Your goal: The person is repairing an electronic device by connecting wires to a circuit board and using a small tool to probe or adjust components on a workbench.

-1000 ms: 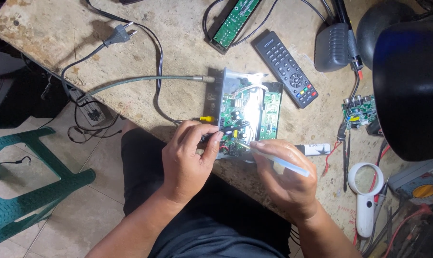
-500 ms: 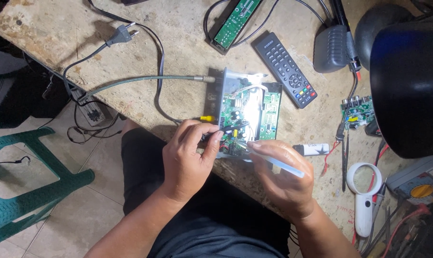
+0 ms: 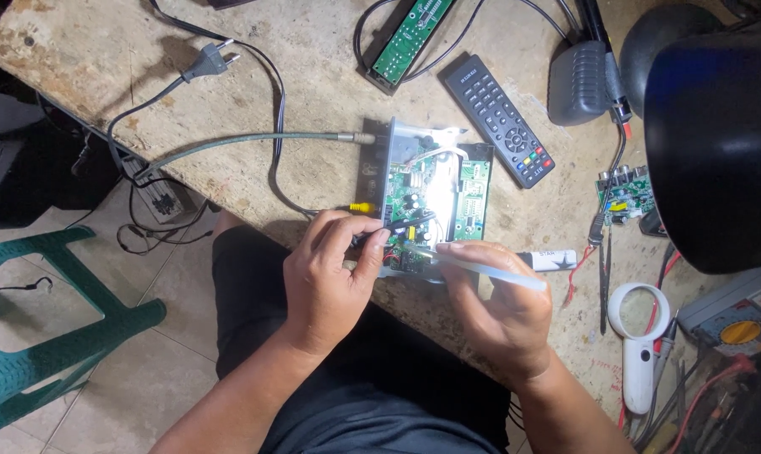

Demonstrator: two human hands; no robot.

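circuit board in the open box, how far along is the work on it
Done: the metal case is open, the green circuit board bared, and a grey cable runs to its side. In hand: the left hand holds a dark slim tool on the board; the right hand holds a clear stick to it. Left: no cover is on the case, and the black plug lies unplugged.

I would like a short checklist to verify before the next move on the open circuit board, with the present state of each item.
1. Left hand grips the black probe: ok.
2. Right hand holds the clear stick: ok.
3. Probe tip touching the green circuit board: cannot tell.
4. Power plug lies loose on the table, not in a socket: ok.
5. Grey cable joined to the casing: ok.
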